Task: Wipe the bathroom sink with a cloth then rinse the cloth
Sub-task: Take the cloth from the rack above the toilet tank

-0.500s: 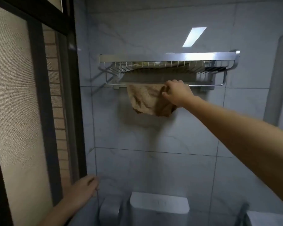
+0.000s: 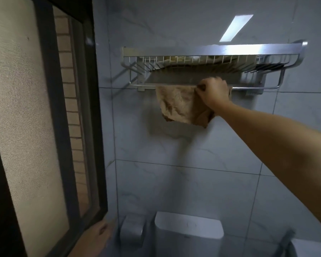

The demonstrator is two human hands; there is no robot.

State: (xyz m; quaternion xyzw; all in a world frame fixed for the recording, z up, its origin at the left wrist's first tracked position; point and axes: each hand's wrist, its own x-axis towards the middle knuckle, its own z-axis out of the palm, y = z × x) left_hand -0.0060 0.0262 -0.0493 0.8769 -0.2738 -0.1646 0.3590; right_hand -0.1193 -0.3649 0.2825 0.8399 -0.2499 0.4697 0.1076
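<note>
A tan cloth (image 2: 176, 103) hangs from the lower bar of a metal wall rack (image 2: 211, 50) high on the tiled wall. My right hand (image 2: 212, 91) is stretched up to it and is shut on the cloth's upper right part, right at the bar. My left hand (image 2: 98, 233) sits low at the left, resting by the dark window frame with its fingers loosely curled and nothing in it. The sink's white corner (image 2: 311, 248) shows only at the bottom right edge.
A window with a dark frame (image 2: 98, 127) and a mesh screen fills the left side. Below the rack stand a white toilet tank (image 2: 188, 226) and a grey paper holder (image 2: 132, 230). More folded cloth lies in the rack's wire basket. A faucet handle (image 2: 285, 240) pokes up at bottom right.
My right hand has risen from the cloth's middle to its top edge at the bar. The left hand has stayed low by the window frame.
</note>
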